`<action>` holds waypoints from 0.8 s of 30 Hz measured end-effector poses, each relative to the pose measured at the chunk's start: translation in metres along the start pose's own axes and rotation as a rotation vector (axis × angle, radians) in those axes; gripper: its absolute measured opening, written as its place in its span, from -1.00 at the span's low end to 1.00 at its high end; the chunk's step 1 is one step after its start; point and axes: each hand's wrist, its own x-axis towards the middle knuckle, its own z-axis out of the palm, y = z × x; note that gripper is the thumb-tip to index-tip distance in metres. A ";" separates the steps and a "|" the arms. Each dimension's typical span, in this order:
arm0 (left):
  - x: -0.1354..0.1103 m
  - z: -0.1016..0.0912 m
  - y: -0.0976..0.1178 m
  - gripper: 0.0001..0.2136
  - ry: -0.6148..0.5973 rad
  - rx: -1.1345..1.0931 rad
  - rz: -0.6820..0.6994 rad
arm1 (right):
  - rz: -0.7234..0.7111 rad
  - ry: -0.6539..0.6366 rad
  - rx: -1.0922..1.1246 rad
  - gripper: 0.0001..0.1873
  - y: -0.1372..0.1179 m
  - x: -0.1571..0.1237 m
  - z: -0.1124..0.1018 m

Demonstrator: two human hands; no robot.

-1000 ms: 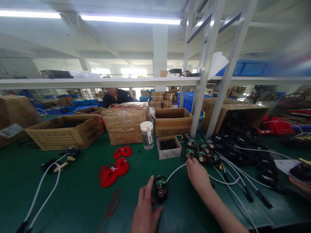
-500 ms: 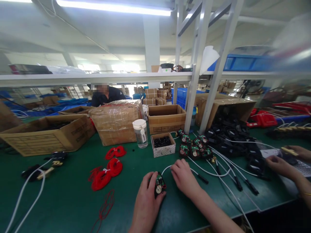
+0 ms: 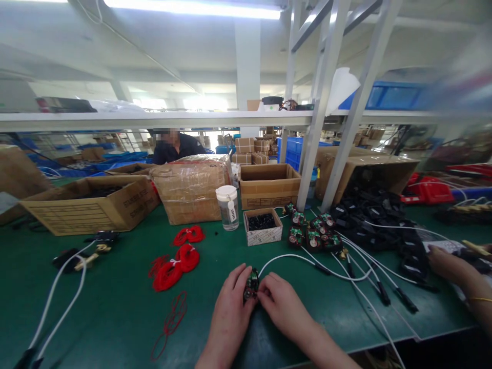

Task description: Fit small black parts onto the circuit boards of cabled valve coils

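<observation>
A small black module with a green circuit board (image 3: 251,285) stands on the green table (image 3: 115,312), with a white cable (image 3: 292,258) running from it to the right. My left hand (image 3: 229,310) grips its left side with curled fingers. My right hand (image 3: 282,302) pinches its right side, fingers bent onto it. Several similar green-board modules (image 3: 313,234) lie in a cluster farther back right.
Red thread bundles (image 3: 175,266) lie left of my hands. A white-capped jar (image 3: 227,207), a small box of black parts (image 3: 263,225) and cardboard boxes (image 3: 86,202) stand behind. White cables with black plugs (image 3: 378,292) cross the right. Another person's hand (image 3: 448,264) works at the right edge.
My right hand drew back from the module cluster to the module near me, and both hands closed on it. The module now stands on edge between them.
</observation>
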 end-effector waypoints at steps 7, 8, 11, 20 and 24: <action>-0.008 -0.005 0.016 -0.44 0.017 0.044 0.002 | 0.001 -0.001 0.085 -0.84 -0.006 0.007 0.013; -0.009 -0.005 0.017 -0.44 0.020 0.045 0.001 | -0.006 -0.011 0.103 -0.84 -0.004 0.007 0.015; -0.012 -0.005 0.020 -0.45 0.035 0.041 -0.010 | -0.045 -0.022 0.144 -0.84 0.004 0.006 0.016; -0.028 -0.018 0.021 -0.25 0.003 -0.020 -0.103 | -0.095 0.067 0.125 -0.74 0.022 -0.008 0.012; -0.044 -0.062 -0.003 -0.63 0.169 0.051 -0.327 | -0.071 0.119 0.089 -0.70 0.031 -0.018 0.006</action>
